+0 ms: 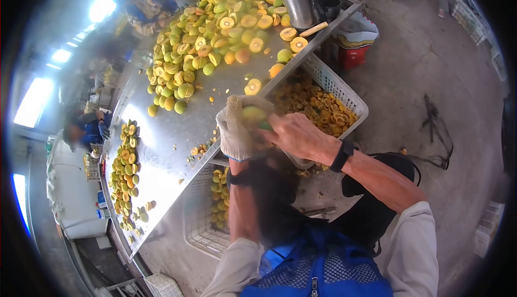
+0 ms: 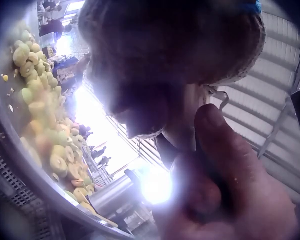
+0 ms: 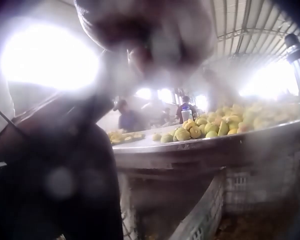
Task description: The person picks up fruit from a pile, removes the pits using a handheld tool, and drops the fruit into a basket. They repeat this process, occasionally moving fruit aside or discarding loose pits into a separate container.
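In the head view my left hand (image 1: pixel 235 130), in a pale knit glove, holds a green-yellow fruit (image 1: pixel 253 115) over the table's edge. My bare right hand (image 1: pixel 306 135) comes against it from the right, fingers curled around a small tool with a bit of green (image 1: pixel 266 126) showing. The left wrist view shows a thin curved metal tip (image 2: pixel 223 98) beside the right thumb (image 2: pixel 215 120); most of the tool is hidden in the fist. Both hands look dark and blurred in the wrist views.
A metal table (image 1: pixel 161 160) bears a heap of cut fruit (image 1: pixel 183 55) and a smaller row (image 1: pixel 125 162). At its corner stands a steel flask (image 1: pixel 297 4). A white crate (image 1: pixel 353 100) of scraps and another crate (image 1: pixel 207 238) with fruit sit below. Other people work across the table.
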A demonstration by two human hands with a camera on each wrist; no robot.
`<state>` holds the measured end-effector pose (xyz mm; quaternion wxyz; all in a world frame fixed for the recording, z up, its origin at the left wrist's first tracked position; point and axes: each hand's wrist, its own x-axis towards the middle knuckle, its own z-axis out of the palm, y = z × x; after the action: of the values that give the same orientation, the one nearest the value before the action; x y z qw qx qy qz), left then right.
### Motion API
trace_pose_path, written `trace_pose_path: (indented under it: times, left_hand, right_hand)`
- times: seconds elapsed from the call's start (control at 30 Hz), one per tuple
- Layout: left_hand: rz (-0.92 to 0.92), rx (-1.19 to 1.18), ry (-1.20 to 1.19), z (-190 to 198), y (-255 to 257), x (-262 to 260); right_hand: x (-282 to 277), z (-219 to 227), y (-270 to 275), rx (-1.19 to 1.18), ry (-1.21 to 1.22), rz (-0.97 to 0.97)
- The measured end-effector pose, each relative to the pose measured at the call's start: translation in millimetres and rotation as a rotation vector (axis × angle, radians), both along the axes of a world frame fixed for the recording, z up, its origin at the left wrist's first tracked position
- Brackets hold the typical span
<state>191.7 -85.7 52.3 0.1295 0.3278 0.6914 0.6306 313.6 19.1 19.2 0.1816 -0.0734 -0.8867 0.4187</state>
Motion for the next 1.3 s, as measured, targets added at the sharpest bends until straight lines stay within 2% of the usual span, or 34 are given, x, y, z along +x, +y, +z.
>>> trace_pose_path:
  times: [0.1,0.2,0.3,0.4,0.5,0.6,0.7,0.8,0.9,1.0,1.07,1.17,1.27,1.3]
  left_hand:
    - [-0.028,-0.015,-0.156,2.9,-3.4,-0.4]
    - [-0.131,0.068,-0.203,-4.9,-5.3,-5.9]
    - [-0.093,-0.016,-0.135,-0.1,-3.0,-6.4]
    - [-0.066,0.033,-0.062,-1.5,1.0,-5.4]
    - [-0.082,0.058,-0.213,-1.7,-1.9,-12.3]
    - [-0.145,0.072,-0.245,0.9,-3.6,-14.4]
    - [-0.125,0.034,-0.249,-3.5,-2.6,-17.5]
    - [-0.106,0.114,-0.336,-2.3,3.0,-16.3]
    - [-0.065,0.115,-0.294,-1.2,3.5,-14.7]
    - [-0.111,0.189,-0.362,-5.2,3.6,-15.3]
    - [-0.079,0.157,-0.368,12.1,2.9,-6.0]
    - [-0.096,0.172,-0.372,6.5,-1.2,-9.6]
    - [-0.094,0.168,-0.437,2.4,-3.7,-9.8]
    - [-0.057,0.103,-0.284,9.3,-3.3,-5.7]
  right_hand:
    - [3.2,6.1,-2.0,-0.189,-0.006,0.049]
    - [0.4,3.4,4.7,-0.286,0.052,0.17]
    - [-1.4,-0.8,6.9,-0.061,-0.049,0.078]
    - [-1.6,3.0,3.8,-0.053,-0.056,0.058]
    - [-4.8,0.0,-6.6,-0.229,0.098,0.077]
    - [-3.6,3.3,-7.5,-0.238,0.022,0.107]
    - [-5.9,5.4,1.5,-0.092,-0.037,0.136]
    - [-13.2,-0.3,-5.7,-0.161,-0.037,0.052]
    - [-7.1,3.2,-10.6,-0.226,-0.015,0.053]
    - [-8.8,-2.1,-22.9,-0.352,0.1,0.017]
    - [-9.1,-0.1,-23.2,-0.33,0.065,0.02]
    - [-7.7,1.3,-24.4,-0.348,0.072,0.03]
    - [-1.3,9.2,-16.1,-0.04,-0.031,0.016]
    - [-2.9,5.2,-16.5,-0.03,0.044,-0.006]
